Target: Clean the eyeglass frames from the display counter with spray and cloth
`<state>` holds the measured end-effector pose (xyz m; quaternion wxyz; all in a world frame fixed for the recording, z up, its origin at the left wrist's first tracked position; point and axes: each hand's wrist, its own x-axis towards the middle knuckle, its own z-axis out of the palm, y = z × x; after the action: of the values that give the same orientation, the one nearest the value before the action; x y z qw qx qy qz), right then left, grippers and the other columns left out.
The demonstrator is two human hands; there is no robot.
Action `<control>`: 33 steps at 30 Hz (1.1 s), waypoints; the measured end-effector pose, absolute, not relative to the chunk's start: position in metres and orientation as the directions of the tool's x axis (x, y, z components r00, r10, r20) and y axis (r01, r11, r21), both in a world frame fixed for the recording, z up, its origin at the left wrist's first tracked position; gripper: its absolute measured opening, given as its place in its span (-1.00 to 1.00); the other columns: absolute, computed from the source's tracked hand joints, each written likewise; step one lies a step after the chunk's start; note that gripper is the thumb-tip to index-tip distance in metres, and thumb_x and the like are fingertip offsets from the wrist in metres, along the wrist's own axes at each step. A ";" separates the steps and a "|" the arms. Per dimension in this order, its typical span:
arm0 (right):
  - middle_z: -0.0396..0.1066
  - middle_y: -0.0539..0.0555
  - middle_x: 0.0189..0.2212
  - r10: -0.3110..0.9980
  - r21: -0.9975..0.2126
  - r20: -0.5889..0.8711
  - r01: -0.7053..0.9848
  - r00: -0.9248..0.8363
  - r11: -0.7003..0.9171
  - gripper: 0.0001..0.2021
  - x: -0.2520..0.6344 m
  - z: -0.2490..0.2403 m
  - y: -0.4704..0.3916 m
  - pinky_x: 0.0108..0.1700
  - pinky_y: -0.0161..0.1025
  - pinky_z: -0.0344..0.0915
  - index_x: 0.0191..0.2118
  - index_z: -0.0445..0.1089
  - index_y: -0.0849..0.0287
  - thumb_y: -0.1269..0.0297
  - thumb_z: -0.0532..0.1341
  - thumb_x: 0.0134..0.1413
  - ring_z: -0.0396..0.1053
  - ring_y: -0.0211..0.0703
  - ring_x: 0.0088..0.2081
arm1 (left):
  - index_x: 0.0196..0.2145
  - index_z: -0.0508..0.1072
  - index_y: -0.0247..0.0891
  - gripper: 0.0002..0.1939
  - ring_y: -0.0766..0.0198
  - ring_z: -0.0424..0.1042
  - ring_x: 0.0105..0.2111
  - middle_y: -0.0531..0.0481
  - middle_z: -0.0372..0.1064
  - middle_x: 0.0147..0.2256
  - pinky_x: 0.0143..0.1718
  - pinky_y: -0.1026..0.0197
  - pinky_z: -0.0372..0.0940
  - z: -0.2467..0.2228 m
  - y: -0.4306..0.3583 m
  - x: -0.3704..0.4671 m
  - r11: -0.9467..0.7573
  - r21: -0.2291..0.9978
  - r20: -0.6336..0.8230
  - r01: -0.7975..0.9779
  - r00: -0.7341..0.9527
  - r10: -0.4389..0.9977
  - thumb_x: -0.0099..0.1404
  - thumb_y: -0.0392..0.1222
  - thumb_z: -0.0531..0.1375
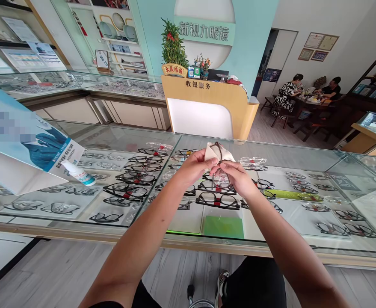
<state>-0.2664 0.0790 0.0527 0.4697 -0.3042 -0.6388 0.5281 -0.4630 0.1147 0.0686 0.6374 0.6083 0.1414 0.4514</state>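
Observation:
Both of my hands meet above the glass counter, holding a pair of dark-framed eyeglasses (pixel 219 150) and a cream cleaning cloth (pixel 228 155). My left hand (pixel 196 166) presses the cloth against one side of the frame, its thumb lying over the cloth. With closed fingers my right hand (pixel 236 174) grips the frame near its middle, and a clear lens hangs below the fingertips. The cloth partly hides the upper part of the eyeglasses. Under the glass top, rows of eyeglasses (pixel 218 199) lie on display below my hands.
On the glass counter (pixel 136 130), a white bottle (pixel 78 173) lies tilted beside a folded advertising stand (pixel 30 149) at the left. Across the aisle is a wooden cashier desk (pixel 203 92) with a plant (pixel 174 47). Two people sit at a table (pixel 312 100) at the back right.

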 end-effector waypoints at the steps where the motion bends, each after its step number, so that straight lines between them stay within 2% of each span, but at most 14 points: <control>1: 0.67 0.13 -0.23 0.881 -0.960 0.280 -0.131 -0.382 0.248 -0.51 -0.267 0.053 0.079 0.08 -0.01 0.44 -0.28 0.72 0.04 -0.32 0.41 0.36 0.47 0.04 -0.15 | -0.21 0.58 -0.23 -0.50 0.24 0.38 -0.50 0.10 0.39 -0.55 -0.31 0.10 0.36 0.069 0.114 -0.464 -0.150 0.903 0.371 -0.404 0.553 0.746 0.33 0.21 0.61; 6: 0.66 0.11 -0.26 0.870 -0.957 0.284 -0.169 -0.403 0.234 -0.54 -0.265 0.056 0.078 0.06 -0.05 0.42 -0.31 0.72 0.05 -0.26 0.44 0.37 0.45 0.00 -0.18 | -0.10 0.60 -0.25 -0.51 0.25 0.39 -0.52 0.10 0.44 -0.55 -0.31 0.10 0.39 0.072 0.111 -0.465 -0.171 0.910 0.367 -0.377 0.546 0.753 0.34 0.18 0.61; 11: 0.66 0.13 -0.25 0.871 -0.968 0.248 -0.146 -0.424 0.204 -0.51 -0.264 0.057 0.077 0.11 -0.01 0.46 -0.31 0.72 0.05 -0.30 0.44 0.33 0.50 0.04 -0.14 | -0.02 0.60 -0.26 -0.46 0.27 0.39 -0.57 0.11 0.47 -0.55 -0.34 0.11 0.40 0.072 0.110 -0.465 -0.203 0.918 0.363 -0.341 0.517 0.775 0.32 0.16 0.63; 15: 0.67 0.13 -0.24 0.872 -0.974 0.225 -0.123 -0.435 0.190 -0.53 -0.263 0.053 0.077 0.12 0.03 0.49 -0.25 0.74 0.05 -0.30 0.44 0.33 0.54 0.08 -0.13 | -0.03 0.57 -0.25 -0.46 0.24 0.42 -0.58 0.11 0.46 -0.58 -0.38 0.10 0.42 0.073 0.107 -0.464 -0.209 0.918 0.366 -0.336 0.519 0.772 0.33 0.16 0.62; 19: 0.67 0.11 -0.24 0.856 -0.970 0.241 -0.125 -0.458 0.207 -0.54 -0.262 0.050 0.078 0.15 0.03 0.47 -0.22 0.76 0.05 -0.28 0.44 0.36 0.54 0.08 -0.12 | -0.06 0.56 -0.25 -0.45 0.30 0.37 -0.64 0.11 0.48 -0.56 -0.46 0.15 0.40 0.076 0.104 -0.462 -0.221 0.913 0.376 -0.343 0.498 0.781 0.29 0.16 0.64; 26: 0.66 0.14 -0.20 0.837 -0.970 0.238 -0.082 -0.493 0.228 -0.44 -0.266 0.056 0.074 0.08 -0.01 0.48 -0.24 0.75 0.07 -0.38 0.38 0.39 0.51 0.07 -0.12 | -0.03 0.61 -0.25 -0.35 0.35 0.33 -0.68 0.12 0.49 -0.51 -0.59 0.19 0.30 0.072 0.103 -0.457 -0.220 0.909 0.356 -0.354 0.386 0.851 0.20 0.25 0.68; 30: 0.67 0.13 -0.16 0.822 -0.968 0.245 -0.077 -0.514 0.241 -0.46 -0.266 0.060 0.071 0.07 -0.05 0.45 -0.22 0.76 0.07 -0.35 0.37 0.42 0.51 0.04 -0.11 | -0.11 0.65 -0.24 -0.31 0.35 0.34 -0.66 0.09 0.49 -0.50 -0.62 0.20 0.22 0.069 0.102 -0.454 -0.248 0.908 0.350 -0.337 0.288 0.891 0.13 0.36 0.67; 33: 0.67 0.12 -0.17 0.814 -0.962 0.258 -0.057 -0.520 0.268 -0.47 -0.266 0.063 0.070 0.09 -0.06 0.43 -0.21 0.76 0.07 -0.33 0.35 0.46 0.50 0.01 -0.13 | -0.12 0.66 -0.23 -0.31 0.34 0.30 -0.69 0.11 0.47 -0.54 -0.62 0.19 0.24 0.069 0.100 -0.451 -0.257 0.907 0.346 -0.333 0.242 0.907 0.15 0.41 0.64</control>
<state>-0.2658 0.0697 0.0626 0.4049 -0.2760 -0.6857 0.5382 -0.4509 0.0998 0.0691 0.5533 0.5610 0.2554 0.5602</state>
